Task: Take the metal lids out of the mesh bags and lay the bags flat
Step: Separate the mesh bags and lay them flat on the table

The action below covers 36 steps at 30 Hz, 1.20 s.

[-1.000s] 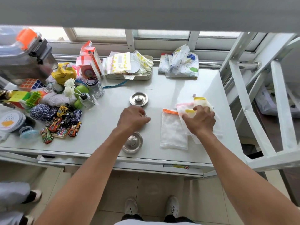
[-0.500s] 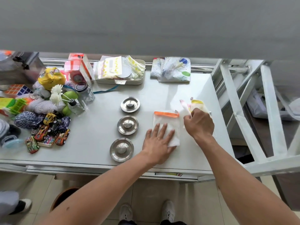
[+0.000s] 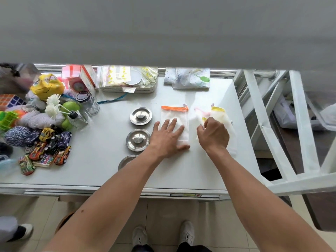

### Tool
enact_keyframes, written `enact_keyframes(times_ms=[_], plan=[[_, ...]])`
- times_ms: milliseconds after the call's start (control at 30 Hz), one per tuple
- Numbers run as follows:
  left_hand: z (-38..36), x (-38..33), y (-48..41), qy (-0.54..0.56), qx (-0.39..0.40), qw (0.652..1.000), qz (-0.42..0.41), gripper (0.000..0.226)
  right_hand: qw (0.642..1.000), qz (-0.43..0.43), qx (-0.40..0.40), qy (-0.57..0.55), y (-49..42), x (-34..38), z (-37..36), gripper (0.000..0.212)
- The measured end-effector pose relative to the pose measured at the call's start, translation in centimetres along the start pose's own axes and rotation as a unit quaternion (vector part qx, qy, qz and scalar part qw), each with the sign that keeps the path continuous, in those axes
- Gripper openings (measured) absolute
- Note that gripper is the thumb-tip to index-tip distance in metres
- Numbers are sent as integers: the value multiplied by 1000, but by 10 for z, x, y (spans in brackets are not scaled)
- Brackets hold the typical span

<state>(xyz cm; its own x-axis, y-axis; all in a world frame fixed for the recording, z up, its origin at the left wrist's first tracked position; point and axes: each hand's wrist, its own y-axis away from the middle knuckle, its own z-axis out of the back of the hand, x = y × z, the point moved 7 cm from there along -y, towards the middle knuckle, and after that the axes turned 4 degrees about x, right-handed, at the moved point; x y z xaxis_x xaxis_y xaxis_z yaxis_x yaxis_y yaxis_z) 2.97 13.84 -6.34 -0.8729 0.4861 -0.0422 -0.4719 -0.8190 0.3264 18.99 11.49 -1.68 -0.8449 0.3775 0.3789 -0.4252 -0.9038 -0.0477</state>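
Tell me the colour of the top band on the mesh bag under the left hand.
Orange, on the mesh bag under the left hand; head view.

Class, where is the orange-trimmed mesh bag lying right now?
The orange-trimmed mesh bag lies flat mid-table, pressed under the left hand, right of the metal lids.

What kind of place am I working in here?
Probably a staged work table by a window in a tiled room, not a kitchen: toy cars, yarn and a puzzle cube are piled beside the metal lids and mesh bags.
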Motion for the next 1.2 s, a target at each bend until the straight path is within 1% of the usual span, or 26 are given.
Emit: enact_keyframes(times_ms=[33,67,100,167,200,233,300,333,367,433,467,533,633,700,767,900,967,1033,1067,1133,1200], plan=[[2,-5,3,8,-9,1000,-8,92,1000,9,21,-12,-1,1,-6,26],[4,-10,6,21,-26,999,-14,95,999,15,38,-30,-3,1,-11,27],[7,-16,6,36,-49,998,-19,93,997,18,48,-52,-4,1,-15,29],[14,-29,5,66,-97,993,-28,78,995,12,45,-87,-4,-1,-15,34],[17,-35,5,83,-112,990,-32,71,995,4,19,-98,-2,-3,-11,37],[20,-41,5,99,-122,987,-36,64,994,-8,-23,-104,-1,-6,-3,38],[24,-52,6,118,-141,982,-48,53,987,-53,-112,-99,3,-20,15,34],[25,-58,7,123,-149,980,-54,48,984,-89,-123,-92,3,-30,21,34],[26,-63,8,126,-153,979,-56,44,982,-131,-105,-83,1,-42,22,39],[26,-72,9,123,-144,981,-39,43,976,-203,-32,-66,1,-64,16,54],[26,-74,9,130,-134,982,-19,44,974,-219,-4,-55,2,-71,13,59],[25,-74,7,183,-102,977,39,43,974,-222,25,-36,3,-78,8,62],[18,-70,7,283,-52,950,119,45,973,-220,48,-49,2,-83,0,60],[16,-70,7,330,-41,932,147,45,971,-218,66,-67,0,-84,-5,56],[15,-69,4,375,-35,910,173,39,971,-214,69,-83,-2,-83,-7,49],[16,-69,0,462,-25,867,186,20,971,-201,47,-117,0,-78,-9,43],[19,-69,1,494,-33,850,182,12,968,-191,22,-161,0,-75,-6,40],[27,-66,4,534,-48,827,170,10,959,-198,10,-202,1,-75,-1,27],[32,-63,8,557,-56,812,164,11,954,-207,5,-215,0,-77,2,23],[38,-52,16,613,-66,772,152,14,949,-218,1,-227,-1,-81,5,23],[38,-37,24,675,-62,720,152,13,947,-221,5,-235,-1,-85,7,24]])
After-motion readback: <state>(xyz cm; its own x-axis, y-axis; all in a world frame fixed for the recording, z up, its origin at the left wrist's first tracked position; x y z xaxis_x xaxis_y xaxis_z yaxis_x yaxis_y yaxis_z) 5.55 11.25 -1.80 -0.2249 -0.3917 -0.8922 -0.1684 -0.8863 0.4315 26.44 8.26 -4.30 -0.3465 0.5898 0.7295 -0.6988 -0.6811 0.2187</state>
